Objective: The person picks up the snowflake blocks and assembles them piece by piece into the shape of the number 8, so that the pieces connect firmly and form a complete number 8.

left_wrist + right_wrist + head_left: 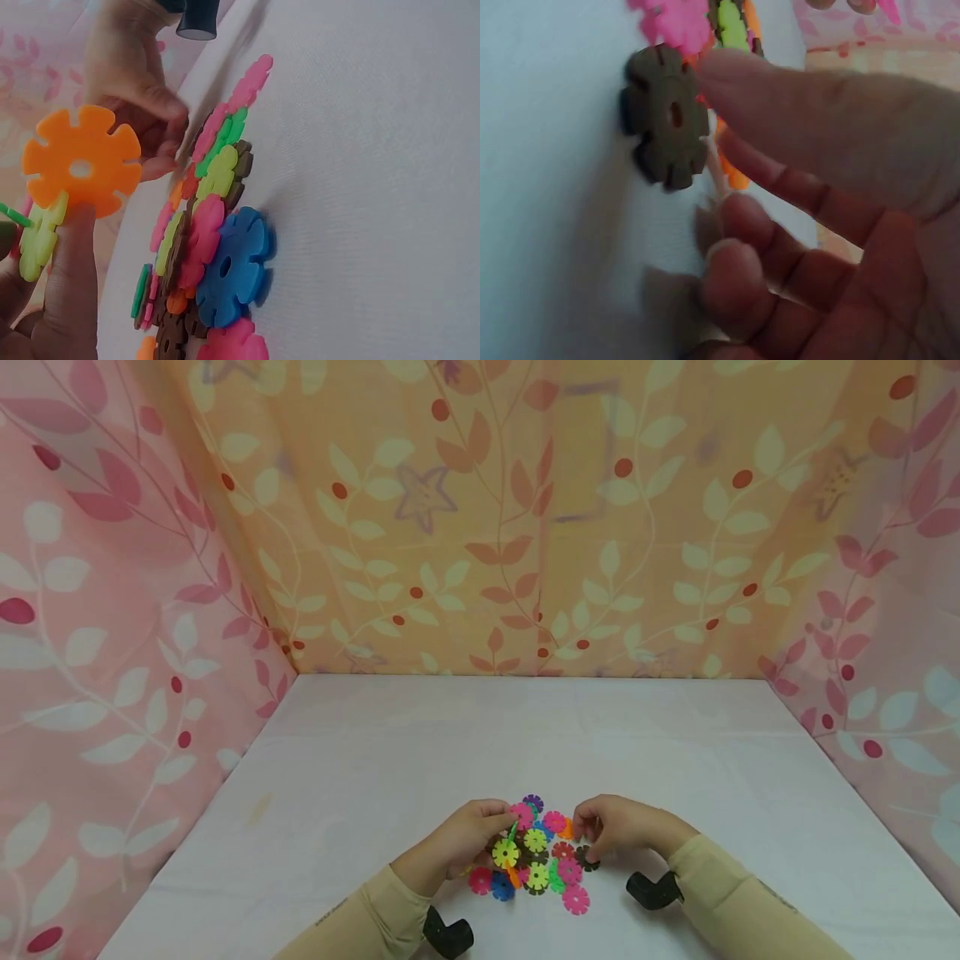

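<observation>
Left fingers (71, 289) pinch linked discs (52, 165); right fingers (735, 281) apart, just beside brown disc (654, 112). Best pinch its rim, slots clear.

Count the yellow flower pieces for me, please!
3 show: one yellow piece in the left hand, a second yellow piece farther back in the pile, a third yellow piece nearer the person. More may be hidden.

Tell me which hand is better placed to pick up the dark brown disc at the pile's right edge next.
Probably the right hand: it is close beside the dark brown disc and seems to hold nothing. The left hand is across the pile, holding pieces that include a yellow disc.
</observation>
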{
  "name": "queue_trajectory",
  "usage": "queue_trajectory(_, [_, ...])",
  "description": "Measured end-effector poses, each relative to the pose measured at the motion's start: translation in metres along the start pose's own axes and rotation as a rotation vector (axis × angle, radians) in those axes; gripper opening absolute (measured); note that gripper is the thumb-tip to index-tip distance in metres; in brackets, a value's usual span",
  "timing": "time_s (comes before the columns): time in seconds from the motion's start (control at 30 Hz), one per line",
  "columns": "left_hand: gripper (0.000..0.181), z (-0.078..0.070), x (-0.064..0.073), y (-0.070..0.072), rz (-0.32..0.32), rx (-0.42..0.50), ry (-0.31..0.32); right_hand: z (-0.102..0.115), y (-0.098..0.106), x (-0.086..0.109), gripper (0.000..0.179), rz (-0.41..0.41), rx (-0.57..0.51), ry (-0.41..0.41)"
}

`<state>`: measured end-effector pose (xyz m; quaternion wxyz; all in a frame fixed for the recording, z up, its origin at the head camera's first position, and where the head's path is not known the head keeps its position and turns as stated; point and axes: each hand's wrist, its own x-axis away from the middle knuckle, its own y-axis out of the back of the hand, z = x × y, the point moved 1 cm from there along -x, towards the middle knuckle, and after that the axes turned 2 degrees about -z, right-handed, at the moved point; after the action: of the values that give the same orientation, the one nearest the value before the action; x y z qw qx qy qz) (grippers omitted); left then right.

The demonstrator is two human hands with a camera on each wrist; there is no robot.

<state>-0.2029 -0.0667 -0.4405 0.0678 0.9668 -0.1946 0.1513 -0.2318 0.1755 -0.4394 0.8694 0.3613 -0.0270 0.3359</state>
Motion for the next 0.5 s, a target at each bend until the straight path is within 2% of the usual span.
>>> queue_trajectory(0.27, [0.030, -0.0003, -0.0022, 0.0013, -0.026, 0.006, -0.004, -0.0014, -0.0063, 0.0087, 0.027, -0.018, 0.196, 0.059])
queue_trajectory(0.37, [0.030, -0.0007, -0.0026, 0.0009, -0.030, 0.004, -0.003, 0.0002, -0.0051, 0.0087, 0.025, -0.033, 0.189, 0.066])
queue_trajectory(0.5, [0.033, -0.0008, -0.0019, -0.0008, -0.032, -0.007, -0.003, 0.0045, -0.0023, 0.0054, 0.019, -0.085, 0.122, 0.094])
